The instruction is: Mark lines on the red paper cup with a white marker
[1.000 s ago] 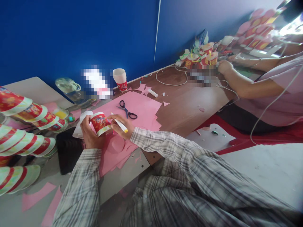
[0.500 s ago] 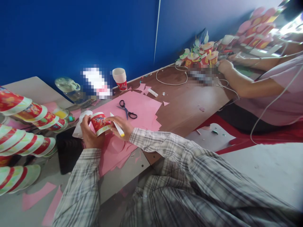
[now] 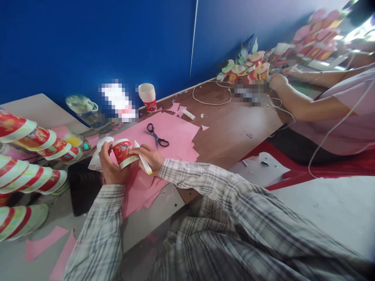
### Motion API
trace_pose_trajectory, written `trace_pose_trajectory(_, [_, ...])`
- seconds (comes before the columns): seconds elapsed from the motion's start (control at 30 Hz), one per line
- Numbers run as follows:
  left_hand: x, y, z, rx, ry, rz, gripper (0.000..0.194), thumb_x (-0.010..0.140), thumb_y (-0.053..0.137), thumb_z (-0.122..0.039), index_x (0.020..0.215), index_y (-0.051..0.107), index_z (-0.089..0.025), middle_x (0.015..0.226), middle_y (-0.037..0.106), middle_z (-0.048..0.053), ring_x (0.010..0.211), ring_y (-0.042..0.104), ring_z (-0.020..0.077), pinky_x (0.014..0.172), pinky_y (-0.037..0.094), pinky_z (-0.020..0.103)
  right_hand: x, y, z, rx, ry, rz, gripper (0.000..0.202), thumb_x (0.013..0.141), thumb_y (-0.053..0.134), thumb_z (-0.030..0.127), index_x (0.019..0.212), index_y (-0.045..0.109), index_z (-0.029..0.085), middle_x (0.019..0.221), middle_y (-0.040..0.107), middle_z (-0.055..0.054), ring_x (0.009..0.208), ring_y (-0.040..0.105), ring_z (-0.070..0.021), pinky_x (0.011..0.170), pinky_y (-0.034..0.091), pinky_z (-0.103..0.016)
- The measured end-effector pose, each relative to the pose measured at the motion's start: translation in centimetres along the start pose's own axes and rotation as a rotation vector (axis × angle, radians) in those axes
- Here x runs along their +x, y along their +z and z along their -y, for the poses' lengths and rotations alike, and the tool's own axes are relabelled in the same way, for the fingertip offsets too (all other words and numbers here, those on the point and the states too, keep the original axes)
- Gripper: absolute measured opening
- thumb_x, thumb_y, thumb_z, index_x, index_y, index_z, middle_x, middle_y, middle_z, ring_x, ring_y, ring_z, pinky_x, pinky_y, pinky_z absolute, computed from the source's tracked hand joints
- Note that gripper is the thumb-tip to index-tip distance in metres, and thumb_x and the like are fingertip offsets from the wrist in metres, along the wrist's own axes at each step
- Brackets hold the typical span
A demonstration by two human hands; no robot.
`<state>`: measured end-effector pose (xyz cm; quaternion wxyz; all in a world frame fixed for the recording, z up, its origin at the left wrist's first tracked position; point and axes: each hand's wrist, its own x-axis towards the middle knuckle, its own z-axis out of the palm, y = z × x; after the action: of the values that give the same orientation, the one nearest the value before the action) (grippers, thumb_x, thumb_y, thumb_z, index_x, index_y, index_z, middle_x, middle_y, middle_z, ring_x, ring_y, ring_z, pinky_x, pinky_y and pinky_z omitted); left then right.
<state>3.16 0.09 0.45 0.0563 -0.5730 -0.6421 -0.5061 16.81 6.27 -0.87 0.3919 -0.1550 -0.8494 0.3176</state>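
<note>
My left hand [image 3: 113, 166] is closed around a red-and-white paper cup [image 3: 123, 150], which lies tilted on its side. A bit of pink shows between my left thumb and the cup. In my right hand [image 3: 152, 156] is a white marker [image 3: 143, 159] with a yellow end; the fingertips of that hand also touch the cup's side. Beneath both hands spreads a stack of pink paper [image 3: 178, 130]. Scissors [image 3: 157, 136] with black handles rest on the stack, beyond my right hand. Crumpled white paper [image 3: 98, 156] sits behind my left hand.
Stacked paper cups [image 3: 43, 179] crowd the left side. A clear bottle [image 3: 82, 107] and a white-and-red cup [image 3: 148, 97] stand by the blue wall. A glue stick [image 3: 189, 114] lies beyond the paper. At right, a co-worker's arms [image 3: 310, 97] reach over the table near decorated cups [image 3: 260, 70].
The marker in my right hand has shifted slightly left and its yellow end has dipped. My left hand keeps its hold on the cup. The view has moved very little.
</note>
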Motion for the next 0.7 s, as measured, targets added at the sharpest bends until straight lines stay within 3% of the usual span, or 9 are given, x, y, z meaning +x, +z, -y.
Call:
trace_pose_trajectory(0.17, [0.1,-0.1,0.3,-0.077,-0.007,0.031,0.071,0.065,0.058,-0.034,0.125,0.029,-0.013,0.124,0.036,0.016,0.115,0.041,0.0223,0.099,0.036,0.043,0.1,0.0,0.0,-0.005,0.019,-0.056,0.036,0.074,0.041,0.004,0.109,0.044,0.014,0.101,0.053,-0.008,0.086,0.052,-0.0110,0.082,0.046,-0.023])
trace_pose_trajectory(0.3, [0.0,-0.2,0.5,-0.122,-0.048,0.099,0.077,0.066,0.058,-0.035,0.130,0.019,-0.016,0.127,0.033,0.017,0.116,0.042,0.0219,0.095,0.040,0.042,0.2,-0.4,0.3,0.002,0.006,-0.069,0.034,0.074,0.040,0.005,0.106,0.044,0.013,0.099,0.052,-0.008,0.083,0.052,-0.0111,0.081,0.046,-0.024])
trace_pose_trajectory(0.57, [-0.5,-0.1,2.5,-0.007,0.021,0.044,0.074,0.070,0.056,-0.032,0.132,0.018,-0.017,0.131,0.031,0.016,0.122,0.035,0.0221,0.103,0.029,0.043,0.3,-0.8,1.0,0.049,-0.046,-0.102,0.028,0.075,0.042,0.007,0.102,0.045,0.013,0.090,0.052,-0.007,0.083,0.052,-0.0124,0.077,0.046,-0.026])
trace_pose_trajectory(0.7, [-0.2,0.1,2.4,-0.073,0.010,0.053,0.068,0.073,0.050,-0.026,0.132,0.017,-0.016,0.130,0.031,0.017,0.121,0.035,0.0217,0.095,0.039,0.041,0.2,-0.8,0.9,0.066,-0.031,-0.098,0.034,0.071,0.045,0.006,0.104,0.045,0.013,0.094,0.052,-0.007,0.083,0.052,-0.0125,0.079,0.046,-0.026])
